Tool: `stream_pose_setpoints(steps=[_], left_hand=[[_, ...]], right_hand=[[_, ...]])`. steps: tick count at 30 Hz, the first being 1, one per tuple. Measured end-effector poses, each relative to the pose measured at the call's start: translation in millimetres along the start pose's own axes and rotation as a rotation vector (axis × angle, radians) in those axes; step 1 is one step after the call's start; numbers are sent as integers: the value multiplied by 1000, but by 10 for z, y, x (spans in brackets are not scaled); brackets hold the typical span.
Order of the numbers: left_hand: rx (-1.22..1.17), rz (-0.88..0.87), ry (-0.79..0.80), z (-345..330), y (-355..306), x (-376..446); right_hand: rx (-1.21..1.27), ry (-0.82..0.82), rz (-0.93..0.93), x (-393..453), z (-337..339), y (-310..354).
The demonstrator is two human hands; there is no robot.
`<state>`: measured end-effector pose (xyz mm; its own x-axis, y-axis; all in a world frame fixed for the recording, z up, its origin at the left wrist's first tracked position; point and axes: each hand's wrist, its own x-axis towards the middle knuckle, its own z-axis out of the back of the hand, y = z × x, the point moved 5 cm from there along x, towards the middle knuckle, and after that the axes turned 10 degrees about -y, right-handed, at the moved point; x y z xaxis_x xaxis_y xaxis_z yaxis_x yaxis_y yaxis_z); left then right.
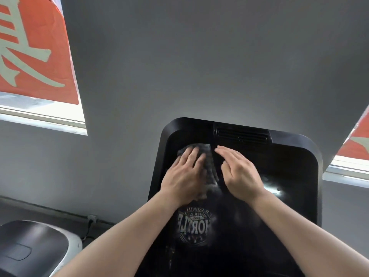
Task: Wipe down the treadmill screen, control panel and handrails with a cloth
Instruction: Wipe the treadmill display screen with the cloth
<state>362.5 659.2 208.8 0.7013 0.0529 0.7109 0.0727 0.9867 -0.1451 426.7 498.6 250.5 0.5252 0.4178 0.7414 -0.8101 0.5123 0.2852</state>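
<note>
Two hands lie side by side, slightly apart, on the black treadmill console (pixel 295 176). The left hand (pixel 184 174) presses flat, fingers straight, on the one grey cloth (pixel 207 156), which shows beyond its fingertips and along its right edge, between the hands. The right hand (pixel 240 174) rests with fingers extended on the glossy screen (pixel 239 226), just right of the cloth. One slotted vent (pixel 242 135) sits at the console's far edge. Behind is a grey wall (pixel 199 56) with two windows carrying red banners, left (pixel 34 50) and right (pixel 355 144). One dark machine (pixel 34 246) stands near left.

raised console rim (pixel 311 150) bounds the open screen (pixel 295 206).
</note>
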Motion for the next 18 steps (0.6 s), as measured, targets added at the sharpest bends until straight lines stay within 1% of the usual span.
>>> stream_pose_setpoints(steps=[2,3,4,6,7,8,9,10,11,12,13,16,17,18], left_hand=[[48,80,-55,-31,105,20],[58,91,-70,-56,93,-56],[74,45,-63,-99,21,-184],[111,-147,27,-215,-167,-505],[132,-228,46,-236,-162,-568],[146,-254,41,-215,-97,-506],[159,-211,19,-160,-6,-355],[169,-113,-9,-97,96,-164],[186,-3,-3,-38,156,-2],[207,46,1,-30,132,60],[218,-2,-2,-85,14,9],[208,-391,77,-350,-362,-512],[216,-452,76,-344,-314,-563],[224,-437,63,-285,-208,-499]], right_hand=[[-232,57,161,-124,-26,-275],[-314,84,227,-191,-78,-372],[-363,89,267,-240,-116,-428],[-400,46,293,-276,-160,-477],[-409,31,294,-273,-176,-478],[-417,24,294,-265,-186,-469],[-426,20,302,-261,-191,-460],[-428,17,311,-261,-192,-461],[-423,15,314,-262,-192,-469],[-418,10,317,-266,-192,-475],[-412,7,318,-269,-188,-479],[-390,3,321,-261,-181,-471],[-382,9,319,-258,-175,-462],[-373,15,315,-255,-168,-456]])
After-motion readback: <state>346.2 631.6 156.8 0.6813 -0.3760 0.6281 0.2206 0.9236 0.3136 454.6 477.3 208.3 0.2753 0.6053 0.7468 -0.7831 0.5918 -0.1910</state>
